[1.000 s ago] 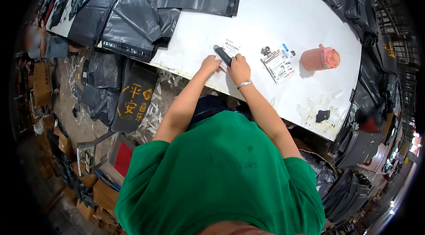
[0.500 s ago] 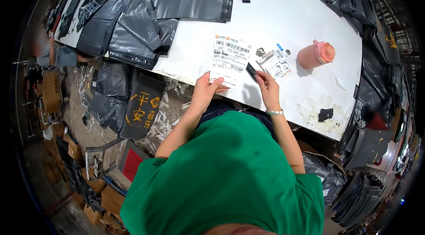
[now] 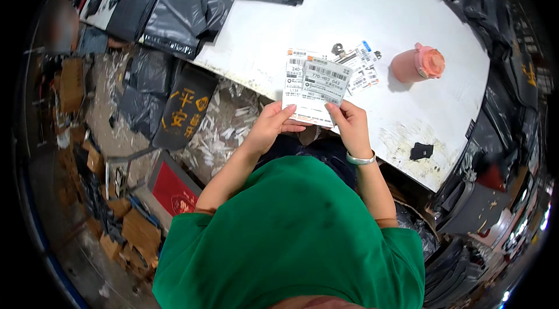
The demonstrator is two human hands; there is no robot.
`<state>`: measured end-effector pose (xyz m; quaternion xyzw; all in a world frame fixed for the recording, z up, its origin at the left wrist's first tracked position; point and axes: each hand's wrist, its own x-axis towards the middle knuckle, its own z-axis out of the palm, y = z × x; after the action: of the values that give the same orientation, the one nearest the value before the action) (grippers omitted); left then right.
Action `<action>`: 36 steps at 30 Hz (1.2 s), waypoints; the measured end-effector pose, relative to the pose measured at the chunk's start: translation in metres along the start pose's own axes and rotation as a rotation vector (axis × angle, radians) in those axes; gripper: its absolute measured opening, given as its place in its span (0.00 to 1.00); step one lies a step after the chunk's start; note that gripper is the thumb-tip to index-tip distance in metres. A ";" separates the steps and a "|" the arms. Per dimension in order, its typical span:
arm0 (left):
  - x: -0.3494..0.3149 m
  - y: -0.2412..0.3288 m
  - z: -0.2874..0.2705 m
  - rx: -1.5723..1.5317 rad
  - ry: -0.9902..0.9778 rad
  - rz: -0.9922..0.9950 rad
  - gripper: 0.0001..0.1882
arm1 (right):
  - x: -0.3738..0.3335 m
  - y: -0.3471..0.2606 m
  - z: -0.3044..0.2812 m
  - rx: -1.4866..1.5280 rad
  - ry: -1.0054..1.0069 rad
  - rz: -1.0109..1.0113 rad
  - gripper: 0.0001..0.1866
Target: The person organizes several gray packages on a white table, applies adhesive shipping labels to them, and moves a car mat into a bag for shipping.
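Note:
My left hand (image 3: 271,128) pinches the lower left side of some white shipping labels (image 3: 296,99), its thumb on top. They are held near the table's front edge. At the right, my right hand (image 3: 351,125) is closed on the labels' lower right edge, its thumb over the front. The top label (image 3: 326,82), printed with a barcode, lies tilted over another one and looks greyer. More printed labels (image 3: 365,73) lie on the table just beyond my right hand, with small dark clips or scraps (image 3: 338,49) beside them.
On the white table (image 3: 262,41) a pink lidded cup (image 3: 416,64) stands to the right. Grey plastic mailer bags (image 3: 192,12) cover the far left, and more dark bags (image 3: 480,15) hang over the right side. A black scrap (image 3: 421,151) lies near the right front edge.
My right hand has come in to the labels and grips their edge. The small black piece it held is no longer visible. The top label is now more tilted. The view has shifted.

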<state>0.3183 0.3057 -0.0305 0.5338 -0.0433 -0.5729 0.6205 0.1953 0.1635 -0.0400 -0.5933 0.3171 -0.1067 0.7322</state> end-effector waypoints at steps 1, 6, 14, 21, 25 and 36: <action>-0.005 -0.007 0.000 -0.020 0.063 0.029 0.16 | -0.001 0.004 0.000 0.080 -0.029 0.061 0.11; -0.034 -0.036 -0.009 0.000 0.329 0.122 0.14 | -0.014 0.025 0.001 0.243 -0.105 0.196 0.13; -0.096 -0.076 -0.058 -0.051 0.376 0.198 0.15 | -0.061 0.067 0.088 0.129 -0.052 0.097 0.10; -0.159 -0.116 -0.150 -0.056 0.248 0.198 0.17 | -0.117 0.113 0.157 0.116 0.050 0.096 0.10; -0.213 -0.171 -0.207 0.017 0.126 -0.105 0.20 | -0.154 0.158 0.228 -0.184 -0.044 0.092 0.10; -0.246 -0.254 -0.246 -0.032 0.102 -0.298 0.17 | -0.190 0.256 0.274 -0.540 -0.095 0.098 0.11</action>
<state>0.2298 0.7004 -0.1793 0.5528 0.0769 -0.6313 0.5384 0.1539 0.5542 -0.1900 -0.7553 0.3277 0.0450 0.5658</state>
